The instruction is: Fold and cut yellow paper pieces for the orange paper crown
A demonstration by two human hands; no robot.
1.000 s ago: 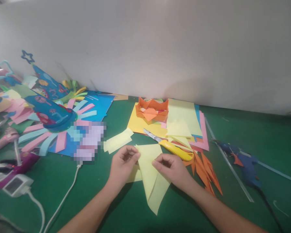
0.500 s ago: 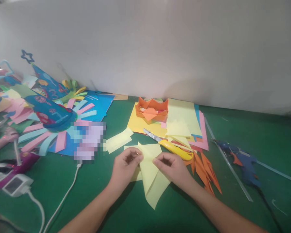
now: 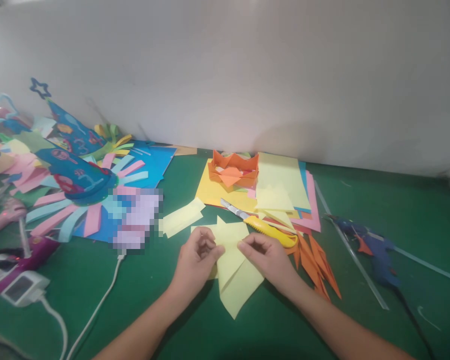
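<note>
A pale yellow sheet of paper (image 3: 237, 285), partly folded over with a point at the near end, is held up between both hands. My left hand (image 3: 198, 262) pinches its left edge between thumb and fingers. On the opposite edge, my right hand (image 3: 268, 257) is closed in a similar pinch. More pale yellow paper lies beneath, partly hidden by the hands. Just beyond my right hand rests a yellow box cutter (image 3: 272, 230) with its blade out. Folded orange paper pieces (image 3: 315, 262) lie to the right of that hand.
An orange paper crown (image 3: 234, 170) sits on coloured sheets (image 3: 281, 175) at the back. Pale yellow strips (image 3: 183, 217) lie left of centre. Decorated blue cone hats (image 3: 75, 172) and a white charger (image 3: 24, 290) with cables are at left. A blue glue gun (image 3: 377, 255) lies at right.
The folded sheet has shifted slightly, its near tip moving up and left, and its fold now looks flatter. Both hands keep their pinch, with the left thumb a little lower.
</note>
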